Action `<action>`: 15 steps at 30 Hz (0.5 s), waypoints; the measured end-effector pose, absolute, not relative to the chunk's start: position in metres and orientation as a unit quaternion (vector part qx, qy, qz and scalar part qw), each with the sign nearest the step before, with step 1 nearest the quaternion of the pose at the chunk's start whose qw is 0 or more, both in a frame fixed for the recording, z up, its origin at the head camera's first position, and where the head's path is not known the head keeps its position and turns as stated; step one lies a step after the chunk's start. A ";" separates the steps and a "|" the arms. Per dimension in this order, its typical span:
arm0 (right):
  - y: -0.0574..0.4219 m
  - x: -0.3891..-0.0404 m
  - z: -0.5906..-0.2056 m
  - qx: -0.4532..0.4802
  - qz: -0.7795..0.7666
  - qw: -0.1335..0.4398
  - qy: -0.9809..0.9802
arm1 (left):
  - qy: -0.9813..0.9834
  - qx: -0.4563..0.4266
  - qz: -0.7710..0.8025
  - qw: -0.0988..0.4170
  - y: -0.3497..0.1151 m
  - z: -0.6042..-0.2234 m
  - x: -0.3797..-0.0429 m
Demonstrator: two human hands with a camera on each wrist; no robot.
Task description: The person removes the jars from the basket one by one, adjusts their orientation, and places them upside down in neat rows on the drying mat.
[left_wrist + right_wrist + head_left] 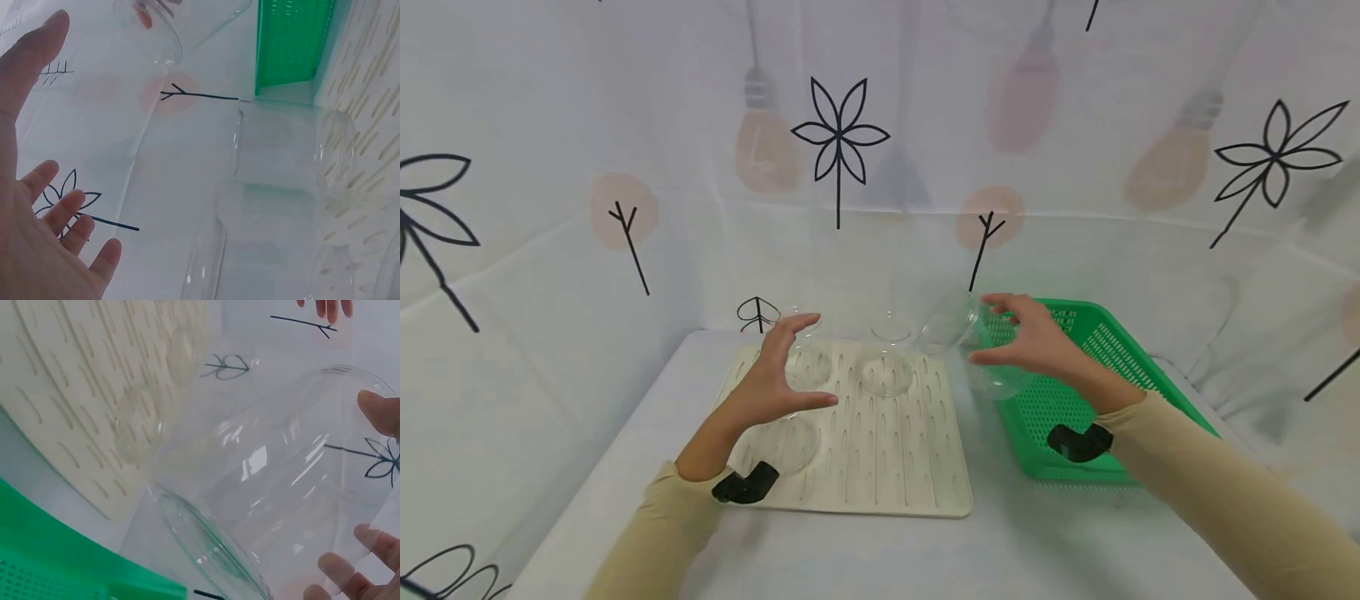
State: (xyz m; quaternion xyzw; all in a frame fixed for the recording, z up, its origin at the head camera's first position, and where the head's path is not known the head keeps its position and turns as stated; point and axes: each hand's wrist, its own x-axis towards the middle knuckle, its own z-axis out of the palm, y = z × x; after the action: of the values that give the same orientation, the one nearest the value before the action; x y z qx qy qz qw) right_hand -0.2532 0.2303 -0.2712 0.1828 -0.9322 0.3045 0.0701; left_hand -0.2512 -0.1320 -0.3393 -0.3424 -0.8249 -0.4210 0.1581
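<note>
My right hand (1026, 337) grips a large clear jar (950, 325), held tilted above the near side of the green basket. In the right wrist view its thumb presses one side of that jar (262, 481) and its fingers bend round the other. My left hand (771, 375) is raised over the left part of a cream ribbed mat (895, 467), thumb spread from the fingers. Nothing lies between them in the left wrist view. On the mat stand several clear jars, among them a back-middle jar (886, 373) and a front-left jar (788, 446), partly behind my left hand.
The green perforated basket (1105, 333) stands right of the mat on a white-covered table (880, 558). A white printed curtain (910, 167) hangs behind and at both sides. The jars' see-through walls make their edges hard to tell.
</note>
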 end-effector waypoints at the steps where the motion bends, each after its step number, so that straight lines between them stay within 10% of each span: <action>1: 0.229 -0.253 -0.272 0.186 0.303 0.071 -0.932 | -0.823 -0.346 -0.423 0.156 -0.129 -0.339 -0.251; 15: 0.207 -0.254 -0.277 0.210 0.298 0.078 -0.928 | -0.820 -0.335 -0.448 0.124 -0.090 -0.338 -0.255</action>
State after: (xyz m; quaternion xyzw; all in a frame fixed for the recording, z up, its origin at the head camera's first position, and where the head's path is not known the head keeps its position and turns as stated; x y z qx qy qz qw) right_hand -0.2537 0.2075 -0.2773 0.2101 -0.9278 0.2983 0.0778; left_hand -0.2552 -0.0904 -0.3375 -0.3354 -0.8196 -0.4476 0.1240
